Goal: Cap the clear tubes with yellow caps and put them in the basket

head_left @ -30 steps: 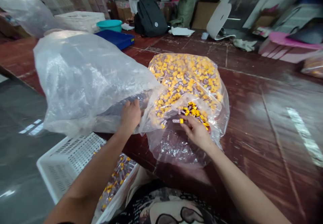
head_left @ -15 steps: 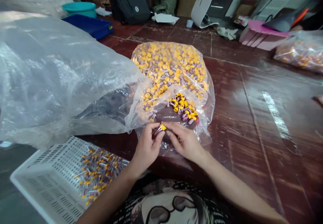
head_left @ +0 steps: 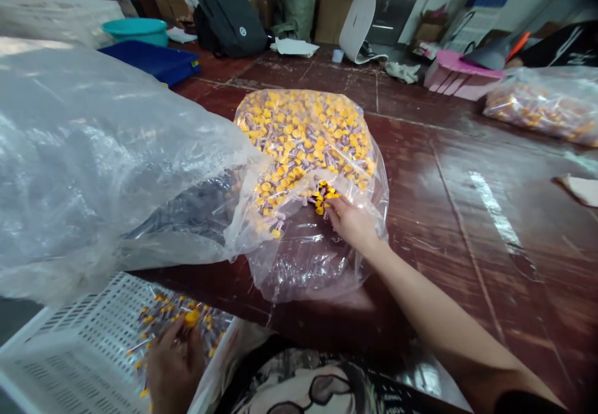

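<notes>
1. Left hand (head_left: pixel 175 367) – down in a white perforated crate (head_left: pixel 79 345), among yellow-capped tubes (head_left: pixel 191 318); fingers (head_left: pixel 164 338) curled, grip impossible to tell.
2. Right hand (head_left: pixel 352 224) – fingers (head_left: pixel 332 207) open, touching loose tubes (head_left: pixel 324 197) inside a clear plastic bag (head_left: pixel 303 264) on the table (head_left: pixel 443 227).

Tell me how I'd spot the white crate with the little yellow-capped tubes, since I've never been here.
Start at the dark red tabletop. Just off its near edge, below a big clear plastic bag, sits a white perforated plastic crate. Unlike the solid teal basin far across the table, it has loose yellow-capped tubes inside, with the person's left hand down among them.
</notes>
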{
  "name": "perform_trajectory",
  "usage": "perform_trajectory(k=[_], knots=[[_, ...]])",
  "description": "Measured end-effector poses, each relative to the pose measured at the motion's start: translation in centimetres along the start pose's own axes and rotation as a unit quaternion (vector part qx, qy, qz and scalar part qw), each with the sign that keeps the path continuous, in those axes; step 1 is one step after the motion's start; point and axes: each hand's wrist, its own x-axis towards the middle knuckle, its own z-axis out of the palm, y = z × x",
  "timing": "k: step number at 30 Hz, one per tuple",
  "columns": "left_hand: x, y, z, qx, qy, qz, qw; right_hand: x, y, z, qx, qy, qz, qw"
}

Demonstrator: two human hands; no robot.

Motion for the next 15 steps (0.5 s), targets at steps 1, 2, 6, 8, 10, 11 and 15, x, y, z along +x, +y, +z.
perform_trajectory(k=[1,2,6,8,10,11,15], knots=[[-1.6,-2.8,0.4,0.045,-0.043,-0.050,0.997,0.5,0.5,0.1,-0.023,-0.010,0.012,1.000],[-3.1,-5.1,0.7,0.078,-0.091,-0.093,0.988,0.9,0.9,0.2,-0.038,-0.020,0.018,0.999],[-5.1,-7.7,0.8,0.158,-0.090,-0.124,0.975,1.5,1.4,0.7,-0.036,-0.045,-0.002,0.998],[-2.5,-5.2,-0.2,0.158,0.033,-0.042,0.986,1.5,1.7,0.6,0.002,-0.054,-0.026,0.998],[2.1,-1.1,-1.5,0.122,0.167,0.076,0.975,1.3,1.9,0.5,0.062,-0.051,-0.051,0.995],[5.0,1.1,-2.1,0.106,0.199,0.119,0.967,1.2,2.0,0.4,0.093,-0.045,-0.062,0.993],[16.6,8.8,-2.2,0.096,0.096,0.180,0.974,0.4,1.3,0.2,0.165,-0.014,-0.081,0.983]])
